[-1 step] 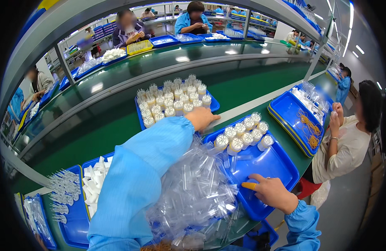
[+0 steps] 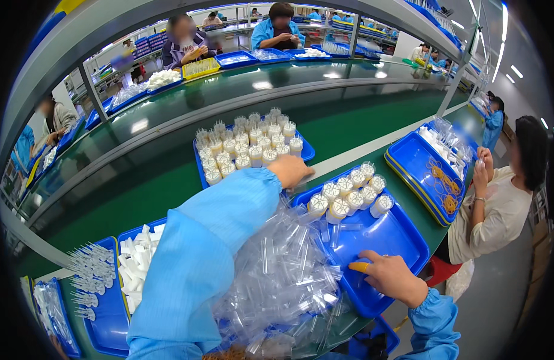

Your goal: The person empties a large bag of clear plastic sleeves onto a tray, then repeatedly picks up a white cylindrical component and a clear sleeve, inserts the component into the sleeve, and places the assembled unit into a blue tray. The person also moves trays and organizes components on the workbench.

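My left hand (image 2: pixel 292 171) reaches across to the near edge of a blue tray (image 2: pixel 308 150) on the green belt. One finger stretches to the right; the others are mostly hidden. Rows of clear-walled cylinders (image 2: pixel 256 153) with white and yellowish insides stand upright in that tray. My right hand (image 2: pixel 390 275) hovers over or rests on a nearer blue tray (image 2: pixel 388 234), fingers apart, a yellow finger cot on one digit. Similar cylinders with white spoked tops (image 2: pixel 339 209) fill its far end. Between my arms lies a heap of clear plastic tubes (image 2: pixel 277 270).
White pieces (image 2: pixel 139 258) and small clear-white parts (image 2: pixel 93 270) lie in blue trays on the left. Stacked trays on the right hold rubber bands (image 2: pixel 443 183) and white parts. A co-worker (image 2: pixel 499 198) is at the right; others sit across the line, beyond metal posts.
My right hand has shifted very slightly to the right. Otherwise the hands, trays and cylinders look practically the same.
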